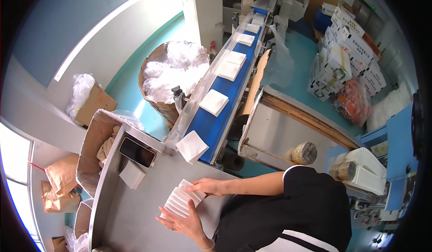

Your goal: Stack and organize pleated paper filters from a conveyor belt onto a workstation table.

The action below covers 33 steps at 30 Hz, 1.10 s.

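Observation:
A row of white folded sheets, like paper napkins or tissues (pixel 179 203), lies on its side over the grey metal table. My left hand (pixel 186 225) grips its near side, thumb across the top and fingers along the outer edge. My right hand (pixel 207 186) closes on the far end, with its fingertips pressed against the sheets. Beyond my hands, a white folded stack (pixel 192 146) sits tilted at the end of the blue conveyor belt (pixel 218 129). A small white stack (pixel 132 174) rests on the table by the raised side edge, next to a dark phone (pixel 137 152).
More white stacks (pixel 214 102) lie along the belt. Left of it stands a round bin of white plastic (pixel 173 72). A cardboard box (pixel 92 148) adjoins the table's left edge (pixel 105 184). A metal-topped cart (pixel 279 126) and piled white cartons (pixel 346 54) stand right.

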Each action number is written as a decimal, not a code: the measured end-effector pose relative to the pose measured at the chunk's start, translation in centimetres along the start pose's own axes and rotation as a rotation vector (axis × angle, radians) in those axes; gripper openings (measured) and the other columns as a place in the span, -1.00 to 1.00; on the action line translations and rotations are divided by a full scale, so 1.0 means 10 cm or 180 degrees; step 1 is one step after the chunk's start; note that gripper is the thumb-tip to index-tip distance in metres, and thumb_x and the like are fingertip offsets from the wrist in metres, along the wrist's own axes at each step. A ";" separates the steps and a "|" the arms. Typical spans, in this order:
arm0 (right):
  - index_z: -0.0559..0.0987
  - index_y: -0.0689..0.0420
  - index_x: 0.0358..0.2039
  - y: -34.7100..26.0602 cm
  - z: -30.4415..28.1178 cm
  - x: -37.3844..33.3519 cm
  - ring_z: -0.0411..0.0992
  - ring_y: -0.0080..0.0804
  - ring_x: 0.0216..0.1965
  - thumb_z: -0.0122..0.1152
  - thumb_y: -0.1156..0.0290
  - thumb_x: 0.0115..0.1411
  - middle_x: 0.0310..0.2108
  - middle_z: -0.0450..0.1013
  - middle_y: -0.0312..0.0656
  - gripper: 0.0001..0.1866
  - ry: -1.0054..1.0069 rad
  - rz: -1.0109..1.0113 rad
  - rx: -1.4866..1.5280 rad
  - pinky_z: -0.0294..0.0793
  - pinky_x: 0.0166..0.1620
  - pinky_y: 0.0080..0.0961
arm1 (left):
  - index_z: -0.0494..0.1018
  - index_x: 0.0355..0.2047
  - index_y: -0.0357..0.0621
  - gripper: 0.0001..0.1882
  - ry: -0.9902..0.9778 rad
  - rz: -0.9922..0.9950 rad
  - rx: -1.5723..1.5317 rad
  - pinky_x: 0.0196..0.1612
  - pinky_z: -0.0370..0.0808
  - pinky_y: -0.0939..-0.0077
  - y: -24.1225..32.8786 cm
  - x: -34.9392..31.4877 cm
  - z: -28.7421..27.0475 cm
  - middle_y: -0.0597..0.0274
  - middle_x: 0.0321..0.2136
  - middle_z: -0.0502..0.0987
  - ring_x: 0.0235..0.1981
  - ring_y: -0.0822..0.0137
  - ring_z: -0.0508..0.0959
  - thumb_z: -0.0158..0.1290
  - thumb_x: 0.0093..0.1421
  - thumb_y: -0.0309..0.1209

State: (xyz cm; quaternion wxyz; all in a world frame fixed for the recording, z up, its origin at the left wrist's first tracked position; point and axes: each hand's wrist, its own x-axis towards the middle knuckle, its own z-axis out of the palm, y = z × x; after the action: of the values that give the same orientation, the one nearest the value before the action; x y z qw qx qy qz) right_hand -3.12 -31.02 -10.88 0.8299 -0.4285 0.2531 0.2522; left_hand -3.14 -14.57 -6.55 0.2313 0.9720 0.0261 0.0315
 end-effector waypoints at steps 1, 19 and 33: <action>0.46 0.12 0.15 0.00 0.01 -0.02 0.39 -0.46 -0.02 0.13 -0.01 0.27 -0.02 0.46 -0.22 -0.43 0.0008 0.0015 -0.0010 0.38 -0.03 -0.44 | 0.09 0.34 0.01 0.04 -0.0007 0.0039 0.0108 0.28 0.10 -0.04 0.00 0.02 0.01 -0.30 0.33 -0.09 0.34 -0.22 0.03 0.21 -0.02 0.24; 0.48 0.28 -0.01 -0.18 -0.28 0.02 0.50 -0.38 -0.15 0.18 -0.04 0.25 -0.11 0.49 -0.10 -0.41 0.0491 -0.0018 0.0774 0.56 -0.13 -0.49 | 0.17 0.30 -0.09 -0.14 -0.0031 0.0010 -0.0320 0.28 0.12 0.02 -0.04 0.05 -0.12 -0.32 0.29 0.02 0.34 -0.16 0.06 0.27 0.06 -0.10; 0.49 0.08 0.06 -0.03 -0.12 -0.02 0.43 -0.50 -0.23 0.15 0.07 0.26 -0.14 0.50 -0.27 -0.54 0.0046 0.0459 -0.0517 0.42 -0.26 -0.57 | 0.07 0.35 0.02 0.05 -0.0206 -0.0154 -0.0347 0.27 0.06 -0.12 0.03 0.03 0.00 -0.35 0.34 -0.17 0.36 -0.24 -0.06 0.34 -0.08 0.04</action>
State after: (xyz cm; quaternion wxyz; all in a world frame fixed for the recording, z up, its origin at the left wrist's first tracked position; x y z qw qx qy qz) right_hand -3.30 -32.23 -11.21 0.7702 -0.4769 0.2681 0.3279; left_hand -2.81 -14.78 -6.41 0.2853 0.9576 0.0403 -0.0042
